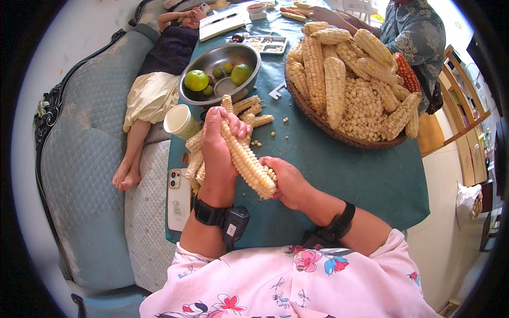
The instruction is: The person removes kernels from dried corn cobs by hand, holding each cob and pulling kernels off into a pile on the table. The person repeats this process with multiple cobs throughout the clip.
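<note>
An ear of pale dried corn (248, 161) is held at a slant above the green-covered table (342, 187). My left hand (220, 147) is wrapped round its upper end, thumb raised. At the lower end, my right hand (286, 181) grips the ear, its fingers partly hidden, with loose kernels beside them. Stripped corncobs (195, 159) lie beneath and beyond my left hand. To the right, a round woven basket (338, 139) holds whole ears, one of them red (405, 73), and a heap of loose kernels (360, 111). A few kernels (256, 143) are scattered on the tabletop.
A metal bowl (222, 49) with green citrus stands beyond the cobs. Near the left edge are a paper cup (181, 121) and a phone (178, 202). Farther off lie a compartment tray (266, 44) and an open book (222, 26). One person reclines on the sofa; another handles corn at right.
</note>
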Demonstrator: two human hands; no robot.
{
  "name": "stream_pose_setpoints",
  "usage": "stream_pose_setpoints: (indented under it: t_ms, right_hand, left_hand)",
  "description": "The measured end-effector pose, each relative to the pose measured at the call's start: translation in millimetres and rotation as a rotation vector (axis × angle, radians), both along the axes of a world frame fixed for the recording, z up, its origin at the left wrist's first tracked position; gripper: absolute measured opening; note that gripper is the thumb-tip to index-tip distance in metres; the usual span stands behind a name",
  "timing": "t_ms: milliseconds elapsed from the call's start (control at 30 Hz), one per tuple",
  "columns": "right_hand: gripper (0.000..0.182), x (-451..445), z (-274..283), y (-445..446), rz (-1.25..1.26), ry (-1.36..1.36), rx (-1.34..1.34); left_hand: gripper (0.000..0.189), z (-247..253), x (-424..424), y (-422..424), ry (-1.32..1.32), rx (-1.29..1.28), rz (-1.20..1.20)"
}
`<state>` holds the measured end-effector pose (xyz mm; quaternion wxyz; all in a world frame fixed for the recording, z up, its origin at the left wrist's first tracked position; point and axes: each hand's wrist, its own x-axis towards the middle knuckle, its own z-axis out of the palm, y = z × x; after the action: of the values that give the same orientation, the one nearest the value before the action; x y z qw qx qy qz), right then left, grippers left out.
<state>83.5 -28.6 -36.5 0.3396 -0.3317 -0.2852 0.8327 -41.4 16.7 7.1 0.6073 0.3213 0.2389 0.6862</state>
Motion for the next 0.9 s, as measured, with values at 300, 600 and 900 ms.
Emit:
stream_pose_setpoints:
  t_ms: [300,600,900]
  right_hand:
    - [0.029,1,-28,11,0.101,0.243,-0.167]
    - [0.023,16,8,14,-0.009,0.1,0.027]
    - [0.019,75,65,40,-0.567,-0.511,0.705]
  left_hand:
    - [0.02,2,-10,2,-0.15,0.042,-0.049]
    - [0.023,2,-9,3,-0.086,0.014,0.016]
    - [0.028,-17,7,2,0.169,-0.078,-0.071]
